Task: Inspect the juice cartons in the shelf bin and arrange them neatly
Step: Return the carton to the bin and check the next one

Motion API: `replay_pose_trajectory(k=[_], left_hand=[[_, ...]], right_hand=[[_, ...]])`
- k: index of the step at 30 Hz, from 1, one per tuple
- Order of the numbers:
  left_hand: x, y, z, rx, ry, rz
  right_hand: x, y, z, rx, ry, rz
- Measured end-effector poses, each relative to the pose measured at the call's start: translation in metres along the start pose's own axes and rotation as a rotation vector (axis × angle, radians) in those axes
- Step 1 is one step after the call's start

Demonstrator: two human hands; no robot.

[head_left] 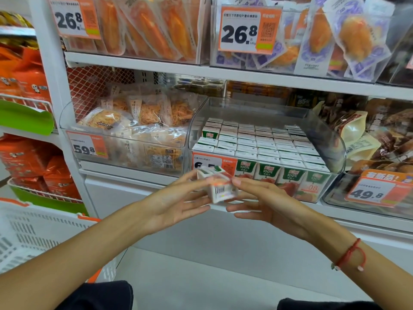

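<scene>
Juice carton (220, 186), held tilted in front of the shelf bin (335, 139) between the near-straight fingers (196, 175) of left hand (176, 202) and right hand (266, 198), wants slow turning to check every face, then upright return into the left rows' gap.

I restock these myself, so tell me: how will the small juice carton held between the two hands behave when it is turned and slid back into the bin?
The juice carton looks boxy and flat-sided, so it should stay stiff and not roll. Only fingertips of the left hand and right hand touch it, suggesting it is light. Its smooth printed skin may slip.
</scene>
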State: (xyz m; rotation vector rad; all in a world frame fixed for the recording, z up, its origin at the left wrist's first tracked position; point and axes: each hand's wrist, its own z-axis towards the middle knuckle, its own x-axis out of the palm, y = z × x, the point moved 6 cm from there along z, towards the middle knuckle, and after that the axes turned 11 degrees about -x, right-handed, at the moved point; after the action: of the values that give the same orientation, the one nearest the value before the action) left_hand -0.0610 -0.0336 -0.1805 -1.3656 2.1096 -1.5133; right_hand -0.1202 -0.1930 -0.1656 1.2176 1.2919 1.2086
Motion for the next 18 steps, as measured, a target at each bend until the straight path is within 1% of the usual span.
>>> replay_pose_trajectory(k=[2,4,6,8,10,11,13,14,16,18], left_hand=[[0.001,-0.008,-0.002,0.227,-0.080,0.165],[0.004,-0.014,-0.009,0.401,-0.144,0.262],[0.008,-0.019,-0.013,0.492,-0.164,0.333],[0.010,-0.020,-0.015,0.513,-0.168,0.344],[0.007,-0.022,-0.014,0.504,-0.213,0.350],[0.005,-0.022,-0.014,0.476,-0.245,0.355],[-0.002,-0.020,-0.012,0.352,-0.273,0.288],[-0.005,-0.017,-0.010,0.272,-0.249,0.210],[-0.007,-0.010,-0.007,0.126,-0.156,0.028],[-0.006,-0.006,-0.005,0.025,-0.065,-0.106]], right_hand=[[0.003,0.002,0.001,-0.030,0.019,0.080],[0.003,0.006,0.002,-0.082,-0.006,0.086],[0.004,0.009,0.003,-0.144,-0.027,0.038],[0.005,0.011,0.003,-0.207,-0.052,-0.014],[0.003,0.013,0.003,-0.260,-0.113,-0.093],[0.000,0.014,0.003,-0.295,-0.164,-0.185],[-0.008,0.022,0.001,-0.427,-0.275,-0.512],[-0.008,0.027,-0.001,-0.520,-0.304,-0.700],[-0.001,0.037,-0.007,-0.732,-0.301,-1.024],[0.010,0.042,-0.014,-0.924,-0.275,-1.244]])
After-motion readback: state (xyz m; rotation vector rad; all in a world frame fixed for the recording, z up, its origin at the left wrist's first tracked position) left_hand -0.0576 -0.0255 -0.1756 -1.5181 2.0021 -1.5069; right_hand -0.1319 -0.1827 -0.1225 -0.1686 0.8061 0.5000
